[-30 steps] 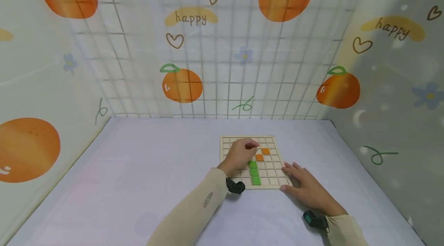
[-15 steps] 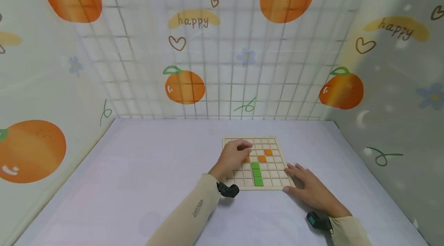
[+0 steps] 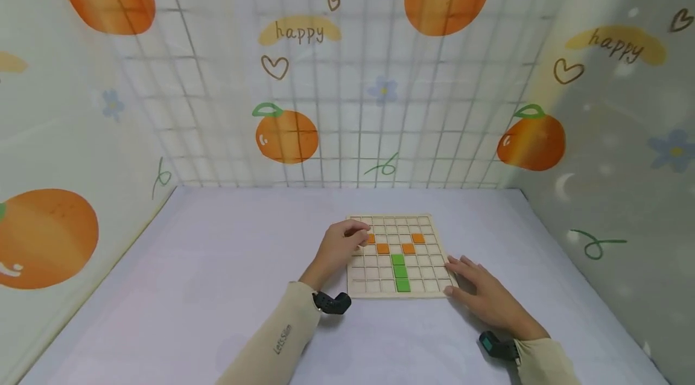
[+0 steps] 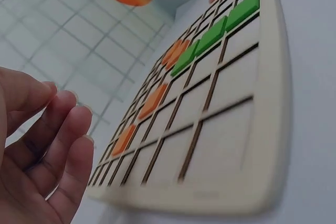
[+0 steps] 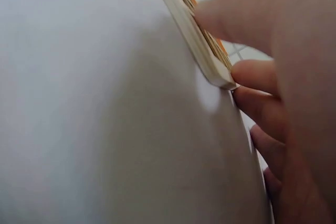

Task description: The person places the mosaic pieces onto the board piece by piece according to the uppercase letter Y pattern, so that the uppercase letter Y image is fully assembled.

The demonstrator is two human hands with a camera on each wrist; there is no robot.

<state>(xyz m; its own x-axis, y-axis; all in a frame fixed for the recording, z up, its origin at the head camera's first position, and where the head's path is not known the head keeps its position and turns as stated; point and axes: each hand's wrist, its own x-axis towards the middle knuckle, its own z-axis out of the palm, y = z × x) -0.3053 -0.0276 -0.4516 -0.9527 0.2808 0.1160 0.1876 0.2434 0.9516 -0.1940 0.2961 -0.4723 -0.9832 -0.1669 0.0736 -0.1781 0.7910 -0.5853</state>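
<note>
A square wooden grid board (image 3: 373,286) lies flat on the table. Three green tiles (image 3: 399,271) form a column from its near edge to the middle. Beyond them, several orange tiles (image 3: 382,248) branch out to both sides in a V shape. My left hand (image 3: 338,249) hovers over the board's left edge, fingertips beside the outermost left orange tile (image 4: 124,140). Its fingers are loosely bent, with nothing visible between them in the left wrist view. My right hand (image 3: 480,294) rests at the near right corner, thumb on the frame and fingers along the right side.
A white cloth covers the table (image 3: 244,252). Behind it stands a wire grid with a printed curtain (image 3: 347,71) over it, and more curtain closes off both sides. Each wrist carries a black camera (image 3: 332,303).
My left hand has moved left across the board, uncovering two orange tiles on the left side. My right hand stays at the corner.
</note>
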